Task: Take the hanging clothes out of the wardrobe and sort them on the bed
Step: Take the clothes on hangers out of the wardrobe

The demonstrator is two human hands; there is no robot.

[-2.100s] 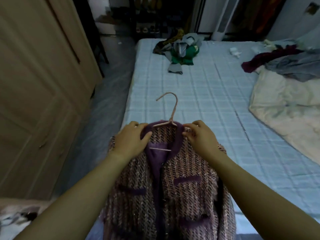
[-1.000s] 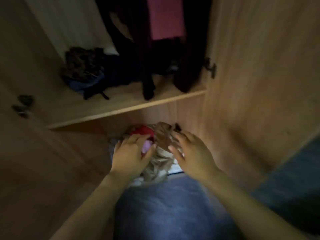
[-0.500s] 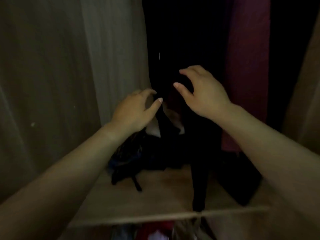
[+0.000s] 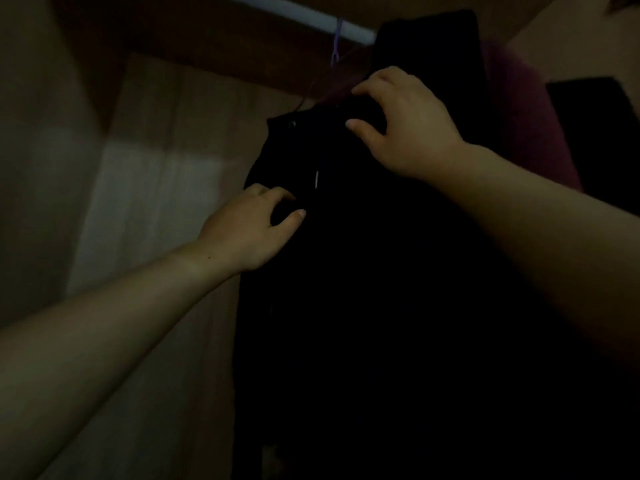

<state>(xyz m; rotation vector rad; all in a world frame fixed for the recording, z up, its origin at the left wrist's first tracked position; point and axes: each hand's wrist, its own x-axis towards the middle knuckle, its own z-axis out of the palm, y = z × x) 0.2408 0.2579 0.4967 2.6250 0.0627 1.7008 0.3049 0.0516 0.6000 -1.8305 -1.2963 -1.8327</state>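
I look up into the dark wardrobe. A black garment (image 4: pixel 346 289) hangs from a purple hanger (image 4: pixel 335 46) on the white rail (image 4: pixel 294 13). My right hand (image 4: pixel 405 126) rests on the garment's shoulder near the top, fingers curled over the fabric. My left hand (image 4: pixel 256 230) sits lower on its left edge, thumb and fingers pinching toward the cloth. Whether either hand truly grips the fabric is hard to tell in the dim light.
A dark red garment (image 4: pixel 526 126) hangs just right of the black one, with another black piece (image 4: pixel 595 133) beyond it. The wooden wardrobe back wall (image 4: pixel 166 202) and side panel (image 4: pixel 31 168) close in the left.
My view has tilted upward from the shelf to the rail. Both hands have risen along the black garment, the right one to its shoulder by the hanger.
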